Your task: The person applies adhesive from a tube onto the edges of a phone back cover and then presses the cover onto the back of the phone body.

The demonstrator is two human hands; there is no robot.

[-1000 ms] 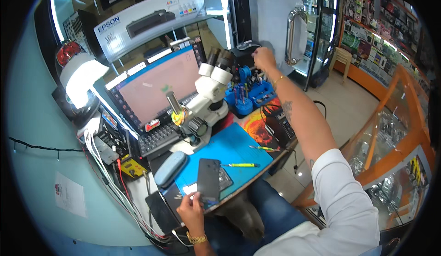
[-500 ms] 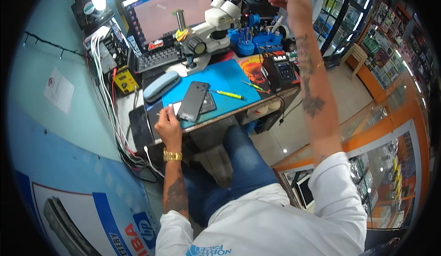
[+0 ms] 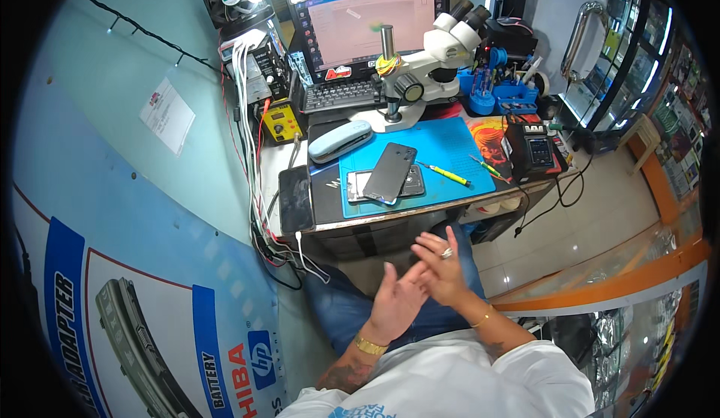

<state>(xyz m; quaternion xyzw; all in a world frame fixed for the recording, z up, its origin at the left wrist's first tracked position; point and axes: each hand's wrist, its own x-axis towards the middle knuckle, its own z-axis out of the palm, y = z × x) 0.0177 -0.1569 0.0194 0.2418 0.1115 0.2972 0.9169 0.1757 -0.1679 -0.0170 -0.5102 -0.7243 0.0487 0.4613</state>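
My left hand (image 3: 397, 302) and my right hand (image 3: 444, 269) meet above my lap, in front of the desk, their outstretched fingers overlapping, with nothing visible held. On the blue mat (image 3: 457, 140) a dark phone back (image 3: 388, 169) rests at an angle across an opened phone (image 3: 409, 185). A yellow-green tool (image 3: 448, 175) lies beside them, and a smaller green tool (image 3: 490, 167) farther right. A grey-blue case (image 3: 340, 137) sits at the mat's upper left, and another black phone (image 3: 295, 197) lies on the desk's left edge.
A microscope (image 3: 442, 47) stands before the monitor (image 3: 360, 20) and keyboard (image 3: 341, 95). A yellow instrument (image 3: 283, 122) and white cables (image 3: 244, 155) are at left, blue organisers (image 3: 517, 103) and a black device (image 3: 532, 152) at right. An orange-framed glass case (image 3: 600, 287) stands right of me.
My right arm has come down from high at the desk's back right to my lap. My left hand has left the phone at the desk's edge and joined it. The view has shifted.
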